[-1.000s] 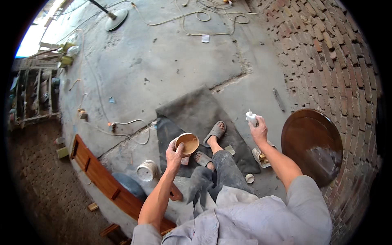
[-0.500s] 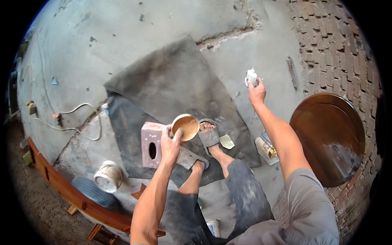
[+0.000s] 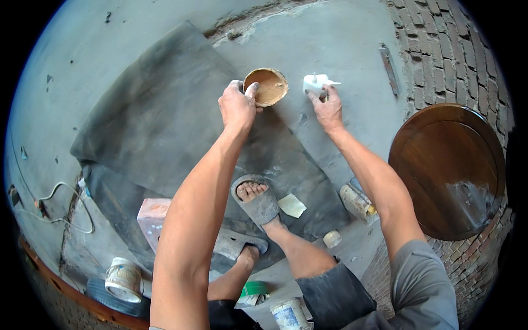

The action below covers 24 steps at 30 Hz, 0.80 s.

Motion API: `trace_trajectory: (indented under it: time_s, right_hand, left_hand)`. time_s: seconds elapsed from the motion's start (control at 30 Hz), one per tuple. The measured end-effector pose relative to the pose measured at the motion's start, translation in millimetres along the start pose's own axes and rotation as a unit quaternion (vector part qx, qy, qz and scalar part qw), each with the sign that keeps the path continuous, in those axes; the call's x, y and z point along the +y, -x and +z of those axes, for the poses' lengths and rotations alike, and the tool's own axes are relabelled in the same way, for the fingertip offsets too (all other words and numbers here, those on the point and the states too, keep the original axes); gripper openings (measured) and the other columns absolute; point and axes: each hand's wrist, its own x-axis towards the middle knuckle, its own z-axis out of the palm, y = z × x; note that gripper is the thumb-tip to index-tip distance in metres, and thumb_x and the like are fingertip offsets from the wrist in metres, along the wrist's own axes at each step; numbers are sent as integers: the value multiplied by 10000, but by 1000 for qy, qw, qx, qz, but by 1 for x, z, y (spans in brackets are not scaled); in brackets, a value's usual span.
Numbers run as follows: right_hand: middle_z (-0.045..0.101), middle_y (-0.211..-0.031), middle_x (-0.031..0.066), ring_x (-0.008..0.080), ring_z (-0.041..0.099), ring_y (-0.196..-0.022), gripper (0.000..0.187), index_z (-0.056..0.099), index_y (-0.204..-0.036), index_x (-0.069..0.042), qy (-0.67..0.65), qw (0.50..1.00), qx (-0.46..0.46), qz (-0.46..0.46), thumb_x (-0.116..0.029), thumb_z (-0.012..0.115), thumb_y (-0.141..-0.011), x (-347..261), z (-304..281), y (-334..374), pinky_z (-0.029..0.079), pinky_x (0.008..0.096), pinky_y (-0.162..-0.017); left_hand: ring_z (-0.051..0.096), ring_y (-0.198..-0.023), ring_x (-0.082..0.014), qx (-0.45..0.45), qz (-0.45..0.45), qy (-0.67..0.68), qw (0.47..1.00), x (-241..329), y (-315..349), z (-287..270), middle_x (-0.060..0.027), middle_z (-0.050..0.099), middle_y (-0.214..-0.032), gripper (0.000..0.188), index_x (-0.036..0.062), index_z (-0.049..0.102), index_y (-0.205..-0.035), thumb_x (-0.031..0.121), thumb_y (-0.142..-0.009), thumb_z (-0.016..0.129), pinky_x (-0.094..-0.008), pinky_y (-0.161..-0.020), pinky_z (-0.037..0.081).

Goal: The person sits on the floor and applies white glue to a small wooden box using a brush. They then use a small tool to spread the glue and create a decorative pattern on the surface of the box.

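Presently, left hand [image 3: 237, 109] is gripping bowl [image 3: 266, 72] of paste [image 3: 270, 89]; right of bowl, right hand [image 3: 329, 113] is holding white bottle [image 3: 313, 82], nothing pouring.

Our left hand [image 3: 236, 109] and right hand [image 3: 329, 113] draw closer; the bottle [image 3: 314, 83] shifts from two to three o'clock of the bowl [image 3: 270, 89].

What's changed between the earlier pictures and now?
The left hand has moved the bowl forward, away from the feet, closer to the white bottle in the right hand. Neither grip let go. The brown disc beside the bricks stayed put.
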Motion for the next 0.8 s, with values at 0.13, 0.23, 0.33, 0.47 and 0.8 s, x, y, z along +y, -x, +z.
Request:
trace_trajectory:
  time_s: [0.13,0.23,0.33,0.47,0.8]
  right_hand:
    - [572,-1355,124,200,649,-1040,513,576,-1280,-16,-114,993,-4,18,-226,813,-876,12,-2,11,533,331,-890]
    - [593,-1312,102,184,641,-1031,774,403,-1460,5,-112,992,1,66,-214,831,-852,11,1,30,531,333,-899]
    - [634,-1197,78,173,628,-989,698,487,-1420,-6,-77,996,43,27,-224,826,-850,54,10,36,518,328,-888]
    - [674,-1071,121,221,620,-974,430,657,-1230,-9,47,998,-38,-22,-336,699,-954,54,9,38,487,378,-902]
    - [648,-970,-10,73,542,-738,405,657,-1215,-55,-22,987,-59,149,-314,773,-925,62,-38,2,395,247,-570]
  left_hand:
    - [741,-663,-215,23,65,-83,994,-7,-23,22,-137,736,-812,383,-37,640,-1060,322,-952,722,-332,-655,579]
    - [684,-880,-414,58,139,-120,981,-28,-44,40,-240,671,-953,399,-28,624,-1088,310,-918,751,-500,-826,542]
    - [719,-754,-312,69,181,-132,972,-37,-47,45,-237,658,-1048,510,-27,638,-1210,384,-926,742,-397,-697,573]
    - [633,-1034,-416,80,338,-111,931,-39,-44,-8,-253,667,-1081,491,-38,633,-1217,345,-924,723,-480,-907,511]
    - [717,-909,-334,132,432,-171,876,21,-30,-264,-237,727,-975,384,-20,639,-1233,210,-938,549,-397,-856,553]
